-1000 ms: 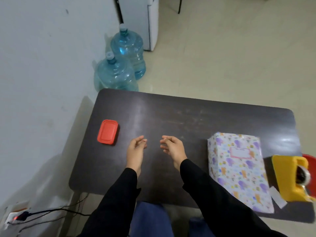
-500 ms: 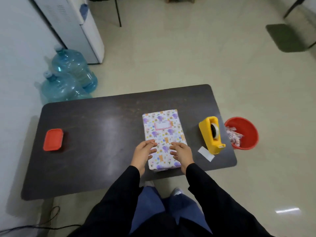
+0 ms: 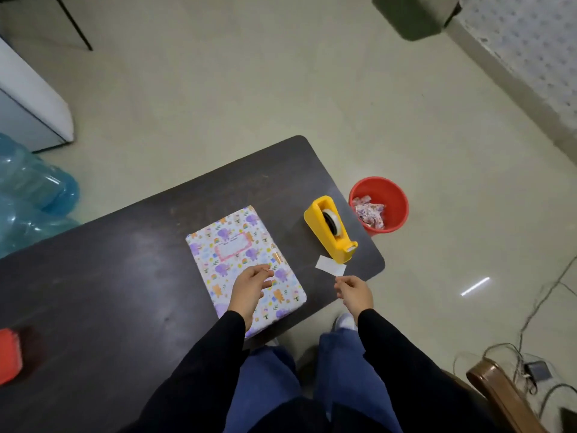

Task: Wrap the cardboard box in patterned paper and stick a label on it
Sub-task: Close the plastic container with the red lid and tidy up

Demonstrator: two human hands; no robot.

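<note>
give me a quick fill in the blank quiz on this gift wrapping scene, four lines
1. The tape dispenser on the table is ___ in colour.
2. The red bucket stands on the ___, beside the table.
3. The hand over the wrapped box is the person's ___ one.
4. The pink-edged label is stuck on top of the wrapped ___.

Missing words: yellow; floor; left; box

The tape dispenser is set right of the wrapped box; the bucket is placed farther right, on the floor.
</note>
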